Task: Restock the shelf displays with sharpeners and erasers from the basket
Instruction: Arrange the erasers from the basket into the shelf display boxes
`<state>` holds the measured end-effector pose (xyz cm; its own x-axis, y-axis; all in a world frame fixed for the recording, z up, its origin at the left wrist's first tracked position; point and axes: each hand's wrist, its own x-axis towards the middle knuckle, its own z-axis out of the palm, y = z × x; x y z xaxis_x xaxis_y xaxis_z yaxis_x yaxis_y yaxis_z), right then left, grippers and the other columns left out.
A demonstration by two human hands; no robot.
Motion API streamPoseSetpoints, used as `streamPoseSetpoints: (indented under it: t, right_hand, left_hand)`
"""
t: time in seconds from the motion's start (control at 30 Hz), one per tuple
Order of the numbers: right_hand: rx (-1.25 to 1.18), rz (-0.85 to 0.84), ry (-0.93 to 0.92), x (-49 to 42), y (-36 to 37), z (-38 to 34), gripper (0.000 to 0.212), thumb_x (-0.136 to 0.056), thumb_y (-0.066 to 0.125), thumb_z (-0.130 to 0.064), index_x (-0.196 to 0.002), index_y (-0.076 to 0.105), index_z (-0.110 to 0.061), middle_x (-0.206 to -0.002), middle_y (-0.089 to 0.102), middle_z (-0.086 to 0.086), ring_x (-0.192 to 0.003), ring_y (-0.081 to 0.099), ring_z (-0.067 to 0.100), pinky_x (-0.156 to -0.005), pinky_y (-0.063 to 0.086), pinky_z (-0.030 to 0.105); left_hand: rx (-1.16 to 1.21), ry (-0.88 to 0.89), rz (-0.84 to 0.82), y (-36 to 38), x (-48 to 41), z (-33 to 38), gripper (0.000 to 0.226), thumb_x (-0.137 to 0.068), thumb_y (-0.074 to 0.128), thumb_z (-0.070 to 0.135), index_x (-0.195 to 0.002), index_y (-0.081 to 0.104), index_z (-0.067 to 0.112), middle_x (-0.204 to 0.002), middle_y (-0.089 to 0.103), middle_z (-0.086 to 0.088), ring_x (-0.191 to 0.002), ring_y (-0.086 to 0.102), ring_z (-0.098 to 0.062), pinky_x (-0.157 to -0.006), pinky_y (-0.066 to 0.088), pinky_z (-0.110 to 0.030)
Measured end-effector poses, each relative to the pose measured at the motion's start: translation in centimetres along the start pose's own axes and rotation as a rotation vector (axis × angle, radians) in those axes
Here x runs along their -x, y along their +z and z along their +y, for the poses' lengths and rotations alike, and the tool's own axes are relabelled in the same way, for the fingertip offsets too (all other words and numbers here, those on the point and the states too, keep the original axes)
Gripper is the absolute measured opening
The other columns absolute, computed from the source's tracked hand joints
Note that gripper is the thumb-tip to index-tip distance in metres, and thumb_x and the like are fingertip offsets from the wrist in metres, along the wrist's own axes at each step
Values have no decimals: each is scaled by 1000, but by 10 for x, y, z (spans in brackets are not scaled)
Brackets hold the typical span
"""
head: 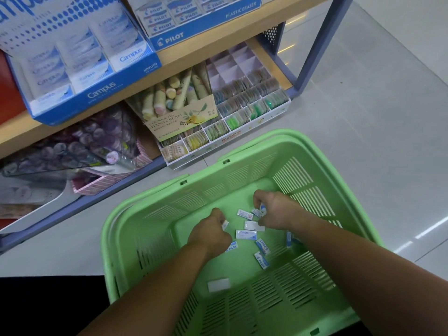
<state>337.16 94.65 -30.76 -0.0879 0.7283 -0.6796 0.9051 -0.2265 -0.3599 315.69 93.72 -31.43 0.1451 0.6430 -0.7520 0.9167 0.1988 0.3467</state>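
Observation:
A green plastic basket (135,214) stands on the floor below me. Both my hands reach down into it. Several small white and blue erasers lie on its bottom, among them a Campus eraser (246,234) and a Pilot eraser (262,246). My left hand (213,232) is curled round a white eraser (225,225) that peeks out by its fingers. My right hand (274,209) pinches a blue and white eraser (262,210). A plain white eraser (218,284) lies apart, nearer to me. On the upper shelf stand the Campus display box (97,93) and the Pilot display box (206,23).
The lower shelf holds a hand cream carton (179,117), a divided tray of small coloured packets (249,103) and a pink box of round purple items (97,146). A blue-grey shelf post (315,52) stands at the right. Grey tiled floor (375,117) surrounds the basket.

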Motion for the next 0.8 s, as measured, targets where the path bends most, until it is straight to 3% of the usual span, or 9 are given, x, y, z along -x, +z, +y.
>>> streamPoseSetpoints:
  t: [0.1, 0.2, 0.33, 0.5, 0.63, 0.73, 0.8]
  right_hand:
    - [78, -49, -25, 3, 4, -2, 37, -79, 82, -30, -106, 57, -33, -86, 57, -11, -83, 60, 17, -70, 46, 27]
    - [196, -44, -43, 3, 9, -5, 43, -78, 84, -42, -110, 57, -32, -97, 63, -6, -88, 61, 20, -72, 44, 28]
    - [365, -32, -134, -1, 10, -8, 43, -83, 78, -45, -118, 56, -31, -113, 68, -4, -100, 65, 22, -72, 41, 29]
    - [588, 20, -259, 1, 20, -11, 33, -89, 70, -45, -117, 61, -30, -107, 66, -2, -95, 66, 22, -68, 41, 28]
    - [353, -45, -79, 3, 6, -12, 28, -83, 71, -40, -110, 64, -34, -104, 68, -8, -91, 65, 18, -72, 43, 26]
    - [171, -133, -62, 11, -15, -11, 32, -75, 79, -37, -104, 65, -33, -102, 65, -7, -84, 65, 19, -70, 50, 26]
    - [42, -198, -61, 19, -36, -15, 31, -76, 81, -29, -99, 61, -28, -96, 59, -3, -73, 68, 26, -55, 54, 29]
  left_hand:
    - [-30, 64, -53, 8, 6, 2, 13, -87, 59, 25, -97, 51, 23, -100, 67, -9, -89, 64, -33, -76, 55, -36]
    - [-139, 92, -42, 18, 12, -3, 32, -84, 74, 41, -100, 54, 23, -96, 65, 2, -90, 61, -24, -73, 48, -31]
    - [-173, 103, 17, 29, 15, -13, 32, -83, 76, 39, -104, 55, 26, -104, 65, 4, -95, 61, -23, -75, 46, -29]
    - [-43, 140, 49, 28, 12, -14, 20, -87, 72, 34, -96, 59, 22, -103, 54, -1, -91, 60, -26, -77, 48, -31]
    - [138, 93, 34, 14, 17, -5, 19, -91, 68, 31, -99, 56, 18, -89, 58, 1, -84, 57, -25, -64, 34, -27]
    - [139, 105, -14, -5, 27, 8, 27, -95, 59, 27, -121, 56, 21, -105, 67, -5, -96, 66, -32, -74, 50, -29]
    - [202, 87, -51, -18, 37, 17, 29, -94, 58, 25, -123, 59, 22, -107, 67, -9, -91, 70, -37, -78, 62, -40]
